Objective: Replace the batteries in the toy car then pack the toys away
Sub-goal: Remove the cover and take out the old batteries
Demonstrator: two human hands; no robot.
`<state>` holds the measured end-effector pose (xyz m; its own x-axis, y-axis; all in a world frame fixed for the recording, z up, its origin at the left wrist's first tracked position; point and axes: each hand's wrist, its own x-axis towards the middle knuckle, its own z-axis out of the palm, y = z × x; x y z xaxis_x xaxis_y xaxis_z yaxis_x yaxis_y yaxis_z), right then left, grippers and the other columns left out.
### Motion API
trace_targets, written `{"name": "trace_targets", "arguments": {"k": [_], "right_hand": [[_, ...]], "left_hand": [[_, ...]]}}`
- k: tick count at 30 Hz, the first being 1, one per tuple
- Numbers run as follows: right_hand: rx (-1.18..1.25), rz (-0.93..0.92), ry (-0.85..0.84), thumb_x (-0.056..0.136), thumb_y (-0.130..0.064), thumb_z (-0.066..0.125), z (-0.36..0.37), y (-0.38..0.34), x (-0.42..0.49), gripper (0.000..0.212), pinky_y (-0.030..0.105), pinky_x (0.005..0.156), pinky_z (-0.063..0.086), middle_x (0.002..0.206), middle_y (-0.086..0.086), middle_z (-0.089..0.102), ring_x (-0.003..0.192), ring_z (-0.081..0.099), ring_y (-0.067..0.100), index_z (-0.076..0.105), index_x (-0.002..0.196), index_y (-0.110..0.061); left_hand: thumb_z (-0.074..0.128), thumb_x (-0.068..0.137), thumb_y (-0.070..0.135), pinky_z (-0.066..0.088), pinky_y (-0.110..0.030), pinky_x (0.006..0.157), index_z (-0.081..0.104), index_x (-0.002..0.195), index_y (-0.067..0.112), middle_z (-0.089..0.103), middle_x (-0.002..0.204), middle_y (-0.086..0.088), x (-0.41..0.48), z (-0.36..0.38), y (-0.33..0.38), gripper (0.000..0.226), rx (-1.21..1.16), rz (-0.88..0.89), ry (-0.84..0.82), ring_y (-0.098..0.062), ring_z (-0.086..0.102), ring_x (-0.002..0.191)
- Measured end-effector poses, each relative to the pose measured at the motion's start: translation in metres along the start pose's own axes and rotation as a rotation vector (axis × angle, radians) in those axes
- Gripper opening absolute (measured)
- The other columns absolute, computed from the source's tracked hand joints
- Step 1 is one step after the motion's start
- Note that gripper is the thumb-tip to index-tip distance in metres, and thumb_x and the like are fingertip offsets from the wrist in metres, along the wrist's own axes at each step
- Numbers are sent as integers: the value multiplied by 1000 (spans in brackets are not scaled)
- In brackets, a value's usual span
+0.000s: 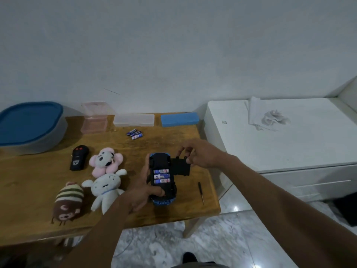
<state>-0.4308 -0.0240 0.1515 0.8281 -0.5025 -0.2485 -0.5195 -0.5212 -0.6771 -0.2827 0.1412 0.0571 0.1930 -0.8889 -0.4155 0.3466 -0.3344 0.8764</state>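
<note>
- Lidded tub (29,124) sits at the table (38,171)'s far left corner, likely for packing.
- Toy car (164,202) lies belly-up near the right edge, left hand (143,192) gripping it steady.
- Right hand (201,155) pinches the battery cover (180,167) beside the open bay, three batteries (161,176) seated.
- Screwdriver (201,192) lies by the right edge, within reach.

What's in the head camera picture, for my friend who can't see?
The left hand holds an upturned blue toy car with three batteries showing; the right hand pinches its battery cover. Plush toys, a remote and loose batteries lie nearby.
</note>
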Motion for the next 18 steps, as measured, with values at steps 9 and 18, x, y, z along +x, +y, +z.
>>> {"name": "trace_targets", "arguments": {"k": [9, 18], "right_hand": [[-96, 142, -149, 83, 7, 55, 36, 54, -16, 31, 20, 66, 44, 81, -2, 53, 80, 52, 16, 66, 99, -16], [-223, 143, -223, 85, 3, 56, 71, 78, -10, 32, 24, 73, 42, 81, -11, 51, 74, 48, 5, 64, 113, -9]], "left_hand": [[53, 69, -34, 53, -49, 85, 10, 147, 53, 56, 133, -10, -6, -6, -3, 124, -47, -1, 30, -35, 61, 113], [50, 73, -34, 53, -50, 88, 7, 148, 51, 53, 138, -6, -15, 5, -11, 121, -54, -15, 44, -35, 59, 116]]}}
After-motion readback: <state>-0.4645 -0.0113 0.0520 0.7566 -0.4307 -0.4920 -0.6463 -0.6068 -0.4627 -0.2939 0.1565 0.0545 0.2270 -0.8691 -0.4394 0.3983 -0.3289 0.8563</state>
